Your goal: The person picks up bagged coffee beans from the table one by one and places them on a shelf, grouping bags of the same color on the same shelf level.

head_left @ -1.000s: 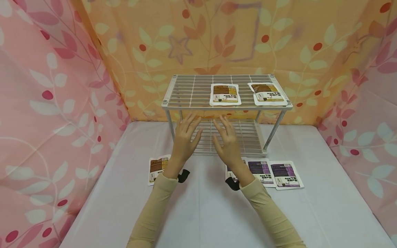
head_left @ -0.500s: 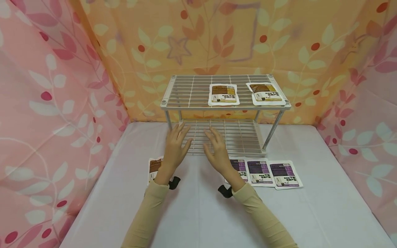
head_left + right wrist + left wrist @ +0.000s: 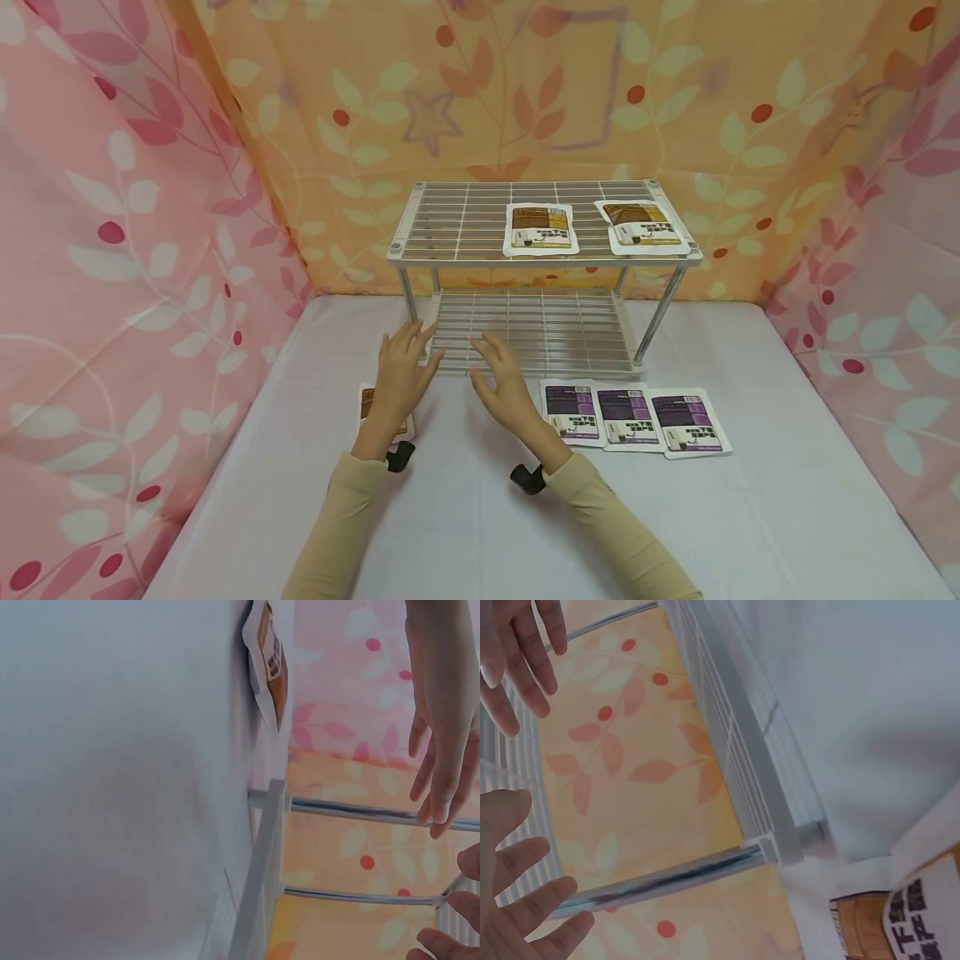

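My left hand (image 3: 401, 375) hovers with fingers spread, holding nothing. Beneath it, partly covered in the head view, a brown-and-white pouch (image 3: 366, 400) lies on the table left of the rack. The same pouch (image 3: 861, 919) shows at the lower right of the left wrist view. Fingers slightly bent and apart, my right hand (image 3: 507, 392) is also in the air before the lower shelf, with nothing in its grasp. Two brown pouches, one in the middle (image 3: 542, 229) and one at the right end (image 3: 647, 227), lie on the top of the white wire rack (image 3: 480, 262).
Three purple-and-white pouches lie in a row at the rack's front right: the left one (image 3: 572, 412), the middle one (image 3: 628, 417) and the right one (image 3: 690, 423). The rack's lower wire shelf (image 3: 555, 333) sits low over the white-covered table (image 3: 480, 517). Patterned cloth (image 3: 300, 100) encloses the area.
Both hands have moved left and toward the person, from before the rack's middle to its left front, over the brown pouch. The pouches and rack stay in place.
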Demonstrator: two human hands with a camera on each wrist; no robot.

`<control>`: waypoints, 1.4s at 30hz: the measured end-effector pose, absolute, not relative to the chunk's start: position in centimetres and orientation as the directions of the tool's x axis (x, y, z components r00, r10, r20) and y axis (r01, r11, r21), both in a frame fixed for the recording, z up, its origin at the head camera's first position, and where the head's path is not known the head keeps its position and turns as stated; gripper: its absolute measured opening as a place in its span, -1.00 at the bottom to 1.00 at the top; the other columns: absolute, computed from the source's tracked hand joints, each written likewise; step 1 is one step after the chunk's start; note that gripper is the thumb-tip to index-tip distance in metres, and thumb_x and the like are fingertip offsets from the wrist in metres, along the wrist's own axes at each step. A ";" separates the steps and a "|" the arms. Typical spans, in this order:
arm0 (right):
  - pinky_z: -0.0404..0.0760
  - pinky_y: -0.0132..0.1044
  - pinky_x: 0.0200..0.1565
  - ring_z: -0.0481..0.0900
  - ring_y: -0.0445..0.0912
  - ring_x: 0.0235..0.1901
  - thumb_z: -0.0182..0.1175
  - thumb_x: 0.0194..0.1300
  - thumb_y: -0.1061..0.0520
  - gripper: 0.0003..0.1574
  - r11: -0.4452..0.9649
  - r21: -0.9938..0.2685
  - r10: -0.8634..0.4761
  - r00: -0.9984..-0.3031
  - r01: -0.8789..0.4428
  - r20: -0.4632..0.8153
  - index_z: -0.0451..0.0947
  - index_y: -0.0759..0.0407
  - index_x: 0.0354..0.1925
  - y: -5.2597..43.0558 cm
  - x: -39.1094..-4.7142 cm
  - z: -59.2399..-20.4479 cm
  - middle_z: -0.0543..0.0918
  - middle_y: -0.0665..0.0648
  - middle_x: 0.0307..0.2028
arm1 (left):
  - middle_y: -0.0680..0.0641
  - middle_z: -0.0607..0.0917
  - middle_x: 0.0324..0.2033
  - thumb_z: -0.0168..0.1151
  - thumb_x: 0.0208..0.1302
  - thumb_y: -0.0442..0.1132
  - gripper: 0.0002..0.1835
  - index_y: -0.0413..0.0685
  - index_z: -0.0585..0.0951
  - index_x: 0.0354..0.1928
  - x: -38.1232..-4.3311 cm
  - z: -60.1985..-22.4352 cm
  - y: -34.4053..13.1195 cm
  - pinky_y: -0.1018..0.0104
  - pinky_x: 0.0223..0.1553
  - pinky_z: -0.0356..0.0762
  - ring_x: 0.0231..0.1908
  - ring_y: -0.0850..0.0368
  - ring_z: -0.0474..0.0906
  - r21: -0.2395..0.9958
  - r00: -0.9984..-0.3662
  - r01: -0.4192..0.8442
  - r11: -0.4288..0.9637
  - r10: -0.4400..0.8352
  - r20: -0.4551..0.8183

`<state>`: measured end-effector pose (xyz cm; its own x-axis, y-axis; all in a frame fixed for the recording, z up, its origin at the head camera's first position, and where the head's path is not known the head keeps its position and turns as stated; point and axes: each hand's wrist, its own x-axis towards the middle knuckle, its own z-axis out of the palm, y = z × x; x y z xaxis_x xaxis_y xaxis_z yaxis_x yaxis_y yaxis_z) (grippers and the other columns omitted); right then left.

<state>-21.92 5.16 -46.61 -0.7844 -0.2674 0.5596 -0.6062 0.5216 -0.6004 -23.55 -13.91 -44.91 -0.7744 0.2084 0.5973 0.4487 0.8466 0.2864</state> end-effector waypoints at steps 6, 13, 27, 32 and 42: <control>0.26 0.04 0.12 0.12 0.03 0.21 0.03 0.23 0.10 -0.42 0.485 -0.652 -0.295 -0.811 -0.583 0.505 0.20 0.10 0.22 4.3 -21.6 -47.9 0.20 0.20 0.22 | -0.19 0.39 0.11 0.17 0.12 -0.08 -0.50 -0.04 0.40 0.12 -23.2 -45.8 -15.1 -0.23 0.11 0.06 0.16 -0.14 0.22 0.307 -0.775 0.464 0.831 0.213 0.595; 0.28 0.02 0.11 0.20 0.03 0.18 0.03 0.24 0.08 -0.43 0.448 -0.684 -0.336 -0.818 -0.575 0.468 0.22 0.11 0.21 3.4 -21.4 -49.2 0.26 0.20 0.18 | -0.22 0.41 0.09 0.20 0.09 -0.07 -0.48 -0.07 0.41 0.11 -22.7 -46.7 -16.4 -0.19 0.08 0.14 0.11 -0.18 0.27 0.316 -0.803 0.436 0.843 0.205 0.560; 0.41 -0.19 0.04 0.32 0.03 0.11 0.01 0.25 0.07 -0.44 0.376 -0.763 -0.439 -0.827 -0.525 0.352 0.22 0.21 0.19 1.7 -20.8 -51.0 0.33 0.16 0.13 | -0.33 0.42 0.04 0.21 0.08 -0.12 -0.43 -0.16 0.37 0.14 -20.7 -48.4 -19.4 -0.18 -0.02 0.25 0.03 -0.28 0.32 0.361 -0.892 0.321 0.875 0.152 0.425; 0.41 -0.27 0.04 0.36 0.06 0.08 -0.02 0.27 0.05 -0.43 0.315 -0.839 -0.490 -0.833 -0.444 0.257 0.21 0.20 0.20 0.9 -20.6 -51.7 0.34 0.16 0.14 | -0.38 0.34 0.09 0.19 0.09 -0.13 -0.39 -0.20 0.30 0.18 -20.1 -48.9 -20.5 -0.20 0.00 0.23 0.06 -0.33 0.25 0.408 -0.937 0.247 0.879 0.108 0.333; 0.40 -0.27 0.05 0.39 0.00 0.06 -0.01 0.26 0.02 -0.42 0.270 -0.903 -0.532 -0.834 -0.333 0.149 0.21 0.17 0.21 -0.6 -20.2 -52.4 0.36 0.16 0.14 | -0.42 0.26 0.09 0.09 0.17 -0.03 -0.30 -0.23 0.12 0.27 -19.4 -48.9 -22.1 -0.23 -0.08 0.28 0.05 -0.38 0.18 0.453 -0.996 0.034 0.891 -0.005 0.085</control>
